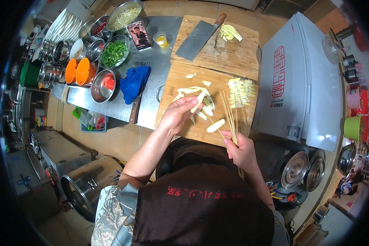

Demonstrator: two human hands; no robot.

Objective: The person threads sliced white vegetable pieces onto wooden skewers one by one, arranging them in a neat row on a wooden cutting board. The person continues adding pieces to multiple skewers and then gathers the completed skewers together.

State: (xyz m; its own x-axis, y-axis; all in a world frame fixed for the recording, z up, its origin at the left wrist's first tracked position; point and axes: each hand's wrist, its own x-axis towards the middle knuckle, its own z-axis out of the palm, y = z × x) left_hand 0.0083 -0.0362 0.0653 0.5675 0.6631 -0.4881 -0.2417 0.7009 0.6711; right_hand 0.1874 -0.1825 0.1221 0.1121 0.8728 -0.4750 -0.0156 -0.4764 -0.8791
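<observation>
Over the cutting board (194, 131), the left hand (178, 115) pinches 1 pale vegetable slice (198, 102), judged light and easily split, best held across its faces; the right hand (240, 149) grips bamboo skewers (233, 123).

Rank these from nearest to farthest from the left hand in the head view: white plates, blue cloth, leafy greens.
1. Blue cloth: left of the left hand and slightly forward.
2. Leafy greens: farther forward and left.
3. White plates: farthest, at upper left.
</observation>
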